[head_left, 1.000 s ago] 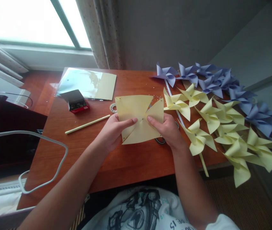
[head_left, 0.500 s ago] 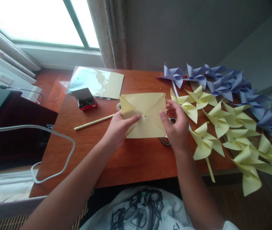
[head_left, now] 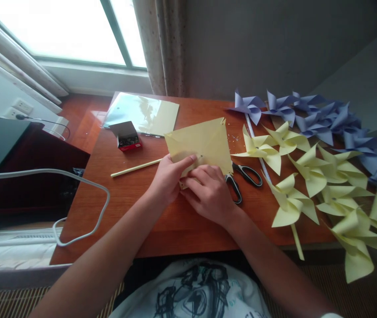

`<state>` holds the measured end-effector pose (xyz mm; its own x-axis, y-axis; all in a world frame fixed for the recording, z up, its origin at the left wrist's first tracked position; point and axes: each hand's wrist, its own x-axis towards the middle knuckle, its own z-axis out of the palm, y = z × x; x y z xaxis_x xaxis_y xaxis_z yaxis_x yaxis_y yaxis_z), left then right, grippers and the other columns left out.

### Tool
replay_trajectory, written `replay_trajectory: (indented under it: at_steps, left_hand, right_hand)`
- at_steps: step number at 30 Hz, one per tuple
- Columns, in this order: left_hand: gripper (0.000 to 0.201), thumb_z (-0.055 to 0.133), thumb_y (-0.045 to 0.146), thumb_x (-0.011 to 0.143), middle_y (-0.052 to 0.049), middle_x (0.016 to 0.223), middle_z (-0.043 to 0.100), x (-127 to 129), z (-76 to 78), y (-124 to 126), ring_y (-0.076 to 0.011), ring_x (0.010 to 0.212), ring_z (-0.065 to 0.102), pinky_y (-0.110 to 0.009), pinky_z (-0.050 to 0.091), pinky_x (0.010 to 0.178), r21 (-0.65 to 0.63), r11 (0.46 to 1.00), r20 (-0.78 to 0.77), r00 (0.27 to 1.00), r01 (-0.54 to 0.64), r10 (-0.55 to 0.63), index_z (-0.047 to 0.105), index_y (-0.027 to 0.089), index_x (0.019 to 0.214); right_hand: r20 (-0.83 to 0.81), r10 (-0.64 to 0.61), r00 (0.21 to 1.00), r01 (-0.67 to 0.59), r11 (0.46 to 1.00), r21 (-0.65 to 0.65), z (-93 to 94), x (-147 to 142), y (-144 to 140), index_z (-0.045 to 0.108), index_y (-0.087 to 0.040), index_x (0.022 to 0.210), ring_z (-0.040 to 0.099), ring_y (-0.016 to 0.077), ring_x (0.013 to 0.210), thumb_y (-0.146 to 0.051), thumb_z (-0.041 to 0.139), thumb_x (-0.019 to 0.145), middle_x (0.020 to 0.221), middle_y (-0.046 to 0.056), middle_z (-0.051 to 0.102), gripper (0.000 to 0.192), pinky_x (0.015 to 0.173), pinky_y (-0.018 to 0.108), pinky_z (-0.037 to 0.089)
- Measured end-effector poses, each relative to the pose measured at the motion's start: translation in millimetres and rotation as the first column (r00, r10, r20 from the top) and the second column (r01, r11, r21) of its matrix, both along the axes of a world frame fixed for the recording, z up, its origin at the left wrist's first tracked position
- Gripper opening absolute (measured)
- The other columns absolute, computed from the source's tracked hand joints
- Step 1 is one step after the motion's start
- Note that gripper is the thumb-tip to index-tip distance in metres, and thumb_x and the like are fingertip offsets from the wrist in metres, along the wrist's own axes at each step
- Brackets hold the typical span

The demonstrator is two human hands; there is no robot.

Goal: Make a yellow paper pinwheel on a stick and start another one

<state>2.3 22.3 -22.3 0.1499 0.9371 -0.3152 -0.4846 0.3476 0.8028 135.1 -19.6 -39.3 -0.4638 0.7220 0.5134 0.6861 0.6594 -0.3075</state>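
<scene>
A yellow paper sheet (head_left: 204, 137), slit in from its corners and with small holes at the corners and centre, is held above the table, tilted. My left hand (head_left: 170, 174) grips its left side, thumb on the front near the centre hole. My right hand (head_left: 210, 190) is closed at the sheet's lower left corner, fingertips pinching the paper close to my left hand. Beneath and right of the sheet lie scissors (head_left: 248, 174) with black and white handles, their blades hidden. A pale yellow stick (head_left: 137, 168) lies to the left, its right end covered by my left hand.
On the wooden table (head_left: 161, 234) stands an open red box (head_left: 129, 140) of small dark pieces. Behind it lies a clear sleeve (head_left: 142, 112) with yellow paper. Several yellow pinwheels (head_left: 289, 201) and purple pinwheels (head_left: 248, 106) crowd the right side. A white cable (head_left: 107, 198) loops at left.
My right hand has moved from the sheet's right edge to its lower left corner. The sheet has tilted, its right side now higher. The scissors have come into fuller view.
</scene>
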Motion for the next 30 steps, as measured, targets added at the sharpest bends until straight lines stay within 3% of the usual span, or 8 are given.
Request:
replay_trajectory:
  at_steps: [9,16,21,27,30]
  left_hand:
    - [0.029,0.083,0.021,0.073,-0.007,0.096,0.078,-1,-1.4,3,-0.0181,0.081,0.072,-0.027,0.056,0.079,-0.037,0.999,0.075,0.996,-0.037,0.04,0.075,0.012,0.1]
    - [0.036,0.085,0.023,0.07,-0.007,0.097,0.079,0,2.8,1,-0.0192,0.08,0.072,-0.028,0.056,0.077,-0.037,0.999,0.079,0.997,-0.023,0.026,0.075,0.014,0.103]
    - [0.035,0.085,0.025,0.07,-0.008,0.095,0.079,-1,3.6,1,-0.0187,0.079,0.072,-0.027,0.056,0.073,-0.033,0.999,0.038,0.998,-0.041,0.042,0.075,0.012,0.101]
    - [0.038,0.086,0.024,0.07,-0.009,0.099,0.079,0,1.5,-2,-0.022,0.082,0.074,-0.029,0.057,0.073,-0.016,1.0,0.023,0.999,-0.023,0.024,0.075,0.014,0.105]
    - [0.04,0.086,0.026,0.07,-0.01,0.099,0.08,2,0.6,-5,-0.0229,0.081,0.074,-0.03,0.058,0.073,-0.016,1.0,-0.002,1.0,-0.012,0.012,0.074,0.013,0.106]
  right_hand:
    - [0.07,-0.074,0.995,0.074,0.997,0.001,-0.5,1,0,0.07,-0.02,0.114,0.057,0.0246,0.102,-0.021,0.061,0.097,0.105,0.007,0.071,0.02,0.088,0.042,0.041]
    - [-0.096,-0.04,0.995,0.043,0.999,0.032,-0.6,0,0,0.072,-0.021,0.091,0.057,0.0225,0.097,-0.017,0.065,0.093,0.1,0.006,0.071,0.009,0.085,0.038,0.048]
    - [-0.213,-0.138,0.967,0.15,0.988,0.042,2.0,0,0,0.07,-0.02,0.093,0.058,0.022,0.094,-0.012,0.065,0.091,0.103,0.009,0.07,0.009,0.086,0.036,0.054]
    - [-0.268,-0.305,0.914,0.332,0.941,0.061,1.6,10,5,0.067,-0.019,0.115,0.066,0.0232,0.09,-0.02,0.064,0.094,0.098,0.01,0.072,0.021,0.083,0.038,0.056]
    - [-0.263,-0.377,0.888,0.406,0.912,0.063,1.0,15,9,0.069,-0.018,0.111,0.068,0.0224,0.087,-0.023,0.065,0.095,0.095,0.009,0.073,0.017,0.08,0.036,0.057]
